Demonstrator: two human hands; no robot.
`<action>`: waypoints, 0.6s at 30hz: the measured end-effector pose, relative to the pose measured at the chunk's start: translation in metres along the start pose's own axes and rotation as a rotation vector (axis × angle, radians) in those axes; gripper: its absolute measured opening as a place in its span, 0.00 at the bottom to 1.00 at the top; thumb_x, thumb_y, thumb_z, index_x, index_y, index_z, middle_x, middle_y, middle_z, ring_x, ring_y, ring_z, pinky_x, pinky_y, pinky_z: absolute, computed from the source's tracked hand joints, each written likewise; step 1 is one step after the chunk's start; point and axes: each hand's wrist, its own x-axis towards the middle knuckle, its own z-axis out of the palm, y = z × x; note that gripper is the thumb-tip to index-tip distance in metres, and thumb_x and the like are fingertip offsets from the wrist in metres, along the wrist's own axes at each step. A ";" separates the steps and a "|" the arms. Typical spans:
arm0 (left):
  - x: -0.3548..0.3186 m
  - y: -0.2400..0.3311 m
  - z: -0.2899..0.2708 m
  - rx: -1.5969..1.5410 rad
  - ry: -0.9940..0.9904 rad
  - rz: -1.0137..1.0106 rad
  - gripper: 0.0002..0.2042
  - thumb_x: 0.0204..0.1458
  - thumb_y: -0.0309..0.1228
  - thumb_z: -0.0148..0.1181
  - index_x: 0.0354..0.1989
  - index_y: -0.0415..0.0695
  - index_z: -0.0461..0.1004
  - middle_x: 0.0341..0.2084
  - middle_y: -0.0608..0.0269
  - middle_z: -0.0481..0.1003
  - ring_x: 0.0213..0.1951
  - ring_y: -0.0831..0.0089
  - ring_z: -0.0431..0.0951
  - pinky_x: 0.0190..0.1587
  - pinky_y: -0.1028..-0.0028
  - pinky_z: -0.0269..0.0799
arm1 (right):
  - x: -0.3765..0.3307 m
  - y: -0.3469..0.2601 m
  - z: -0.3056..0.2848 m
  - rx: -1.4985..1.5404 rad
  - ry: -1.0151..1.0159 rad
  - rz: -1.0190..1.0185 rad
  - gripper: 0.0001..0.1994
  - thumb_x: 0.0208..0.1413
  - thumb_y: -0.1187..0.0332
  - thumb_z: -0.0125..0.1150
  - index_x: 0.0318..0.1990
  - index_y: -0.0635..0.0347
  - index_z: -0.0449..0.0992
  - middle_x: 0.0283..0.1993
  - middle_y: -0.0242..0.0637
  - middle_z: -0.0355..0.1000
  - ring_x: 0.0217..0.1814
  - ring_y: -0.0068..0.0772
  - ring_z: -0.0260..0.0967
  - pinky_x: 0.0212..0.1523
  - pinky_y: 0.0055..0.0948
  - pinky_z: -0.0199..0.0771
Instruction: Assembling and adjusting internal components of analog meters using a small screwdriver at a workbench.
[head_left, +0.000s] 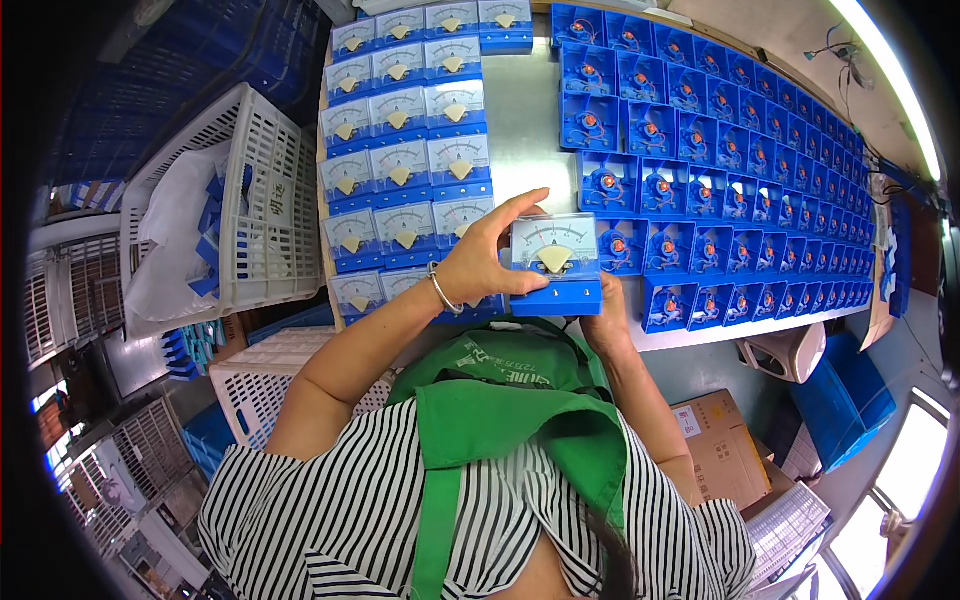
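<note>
Over the bench's (528, 140) near edge, the left hand (482, 258) has its grip closed round the meter's left side, probably keeping the meter (555, 264) readable: dial facing the wearer, blue base toward the apron (475, 430), long axis running away. The right hand (607, 318) is partly hidden; its grip I can't judge.

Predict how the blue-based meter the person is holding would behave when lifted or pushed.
The meter is probably stiff, judging by its boxy, straight-edged blue base. Its transparent cover may scratch or crack if knocked. The meter's flat-sided shape suggests sliding rather than rolling.
</note>
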 end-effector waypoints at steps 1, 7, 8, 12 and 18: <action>0.000 -0.003 0.000 -0.002 -0.008 0.000 0.48 0.31 0.34 0.71 0.67 0.47 0.54 0.54 0.55 0.66 0.56 0.65 0.67 0.61 0.68 0.61 | -0.001 -0.002 -0.003 0.001 0.008 -0.001 0.05 0.54 0.73 0.59 0.37 0.62 0.78 0.24 0.27 0.72 0.22 0.13 0.64 0.20 0.15 0.60; 0.011 -0.024 0.012 0.414 -0.146 0.218 0.46 0.34 0.33 0.70 0.66 0.46 0.55 0.55 0.55 0.66 0.57 0.61 0.66 0.62 0.66 0.59 | -0.012 -0.028 -0.031 0.433 0.026 0.233 0.06 0.57 0.70 0.58 0.30 0.61 0.71 0.23 0.31 0.71 0.16 0.16 0.60 0.15 0.16 0.53; 0.015 -0.028 0.016 0.487 -0.180 0.228 0.43 0.36 0.34 0.68 0.66 0.46 0.55 0.56 0.53 0.65 0.58 0.58 0.66 0.62 0.65 0.58 | -0.015 -0.034 -0.035 0.230 0.046 0.199 0.08 0.56 0.69 0.59 0.28 0.61 0.70 0.21 0.31 0.70 0.15 0.16 0.62 0.13 0.16 0.52; 0.015 -0.032 0.012 0.616 -0.078 0.348 0.37 0.40 0.31 0.66 0.63 0.45 0.60 0.55 0.54 0.67 0.58 0.59 0.66 0.61 0.65 0.60 | -0.045 -0.052 -0.027 -0.275 0.114 0.087 0.09 0.54 0.70 0.60 0.25 0.59 0.68 0.16 0.31 0.68 0.11 0.18 0.62 0.12 0.17 0.54; 0.021 -0.034 -0.017 0.561 0.071 0.289 0.28 0.44 0.29 0.64 0.57 0.44 0.66 0.52 0.57 0.70 0.54 0.63 0.70 0.56 0.67 0.66 | -0.038 -0.047 -0.043 0.344 0.547 -0.152 0.09 0.55 0.70 0.59 0.25 0.57 0.68 0.15 0.28 0.65 0.12 0.18 0.60 0.11 0.17 0.52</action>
